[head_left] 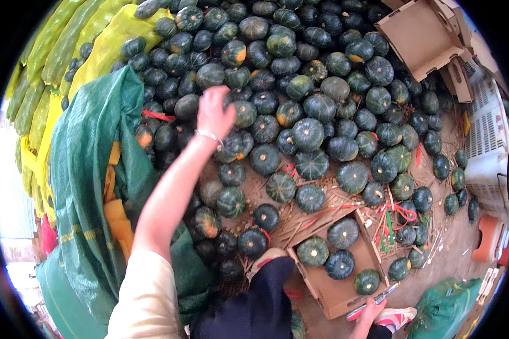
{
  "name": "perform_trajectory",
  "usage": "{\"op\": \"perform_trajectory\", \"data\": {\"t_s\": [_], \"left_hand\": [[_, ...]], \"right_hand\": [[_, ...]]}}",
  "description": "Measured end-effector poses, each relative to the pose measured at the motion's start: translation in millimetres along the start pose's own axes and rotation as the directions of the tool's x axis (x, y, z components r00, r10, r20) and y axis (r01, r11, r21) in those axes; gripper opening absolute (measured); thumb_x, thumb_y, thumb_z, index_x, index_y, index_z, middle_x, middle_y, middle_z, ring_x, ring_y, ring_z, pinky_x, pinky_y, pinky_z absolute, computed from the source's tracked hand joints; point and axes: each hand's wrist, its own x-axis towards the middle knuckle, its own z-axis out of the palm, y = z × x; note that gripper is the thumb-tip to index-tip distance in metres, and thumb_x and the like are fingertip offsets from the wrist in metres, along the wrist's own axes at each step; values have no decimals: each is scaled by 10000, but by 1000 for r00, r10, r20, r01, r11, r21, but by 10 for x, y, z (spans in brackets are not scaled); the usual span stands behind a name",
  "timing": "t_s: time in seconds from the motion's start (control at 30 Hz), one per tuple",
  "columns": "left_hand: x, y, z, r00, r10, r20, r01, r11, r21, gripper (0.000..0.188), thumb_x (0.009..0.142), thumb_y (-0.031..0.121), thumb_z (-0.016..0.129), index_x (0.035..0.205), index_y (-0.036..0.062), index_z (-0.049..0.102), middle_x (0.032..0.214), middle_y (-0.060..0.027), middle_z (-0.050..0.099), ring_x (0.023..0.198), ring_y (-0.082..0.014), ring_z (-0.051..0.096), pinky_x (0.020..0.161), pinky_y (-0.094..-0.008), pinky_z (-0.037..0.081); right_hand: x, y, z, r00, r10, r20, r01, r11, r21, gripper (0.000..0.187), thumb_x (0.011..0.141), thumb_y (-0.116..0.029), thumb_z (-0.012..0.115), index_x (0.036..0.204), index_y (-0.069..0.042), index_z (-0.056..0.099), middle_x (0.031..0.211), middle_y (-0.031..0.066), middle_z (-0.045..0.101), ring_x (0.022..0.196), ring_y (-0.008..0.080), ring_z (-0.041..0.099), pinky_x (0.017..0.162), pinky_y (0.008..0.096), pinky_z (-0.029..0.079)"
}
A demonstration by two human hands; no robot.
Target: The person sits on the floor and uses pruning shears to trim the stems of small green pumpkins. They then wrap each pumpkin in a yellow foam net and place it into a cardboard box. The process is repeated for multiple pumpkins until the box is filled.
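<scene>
My left hand (214,116) reaches out over the pile of dark green pumpkins (308,134), its thumb held apart from the fingers. Beneath and around it lie more pumpkins; whether the fingertips touch one is hard to see. My right hand (370,312), low at the right, grips a slim silver tool (388,292) with some red along it; its exact kind does not show. Close above that hand is a shallow cardboard box (328,308) with several pumpkins in it, one of them a small green pumpkin (367,282) at the near corner.
A green tarp (90,164) bunches up at the left, below stuffed yellow net sacks (104,42). Cardboard trays (418,37) and a white plastic crate (486,135) stand at the right. Red straps (398,213) and dry stalks litter the floor. A green sack (449,308) lies at the lower right.
</scene>
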Motion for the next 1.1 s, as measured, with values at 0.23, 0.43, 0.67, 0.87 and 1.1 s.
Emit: {"op": "perform_trajectory", "data": {"t_s": [0.23,0.43,0.67,0.87,1.1], "left_hand": [[1337,-875,918,954,-296,38,276,925,261,724,673,310,718,1241,-20,414,1220,-237,473,1159,-373,457,981,-404,397],[1378,-957,1196,924,-376,-74,371,831,414,802,562,328,797,1182,-18,422,1134,-224,504,1069,-382,496,932,-447,422],[1189,-652,522,958,-163,236,110,969,222,765,595,261,722,1267,25,444,1144,-219,508,1082,-361,500,947,-392,419],[995,-396,-127,736,-160,658,55,983,177,727,640,212,692,1280,-25,440,1171,-204,548,1075,-309,549,929,-348,437],[472,-252,-3,649,1,761,760,-61,-647,597,786,201,612,1311,-3,417,1268,-119,517,1167,-232,507,1004,-395,406]], "right_hand": [[233,-255,-79,987,-161,-11,160,983,-87,388,712,35,559,1079,-36,455,852,27,503,682,109,490,602,262,417],[-33,-826,-138,995,-97,-2,58,608,-792,763,713,-119,720,1334,74,322,1305,261,420,1172,354,436,1019,389,332],[195,-419,-453,955,-271,124,277,650,-707,696,706,-94,712,1280,92,366,1201,242,484,1099,328,467,970,384,373],[-99,-757,-133,990,-72,120,134,737,-663,687,719,-86,721,1280,92,367,1188,240,493,1074,327,481,962,385,378],[-216,-1042,-149,998,30,50,15,691,-722,715,741,-135,739,1297,80,345,1191,247,486,1081,333,473,962,382,377]]}}
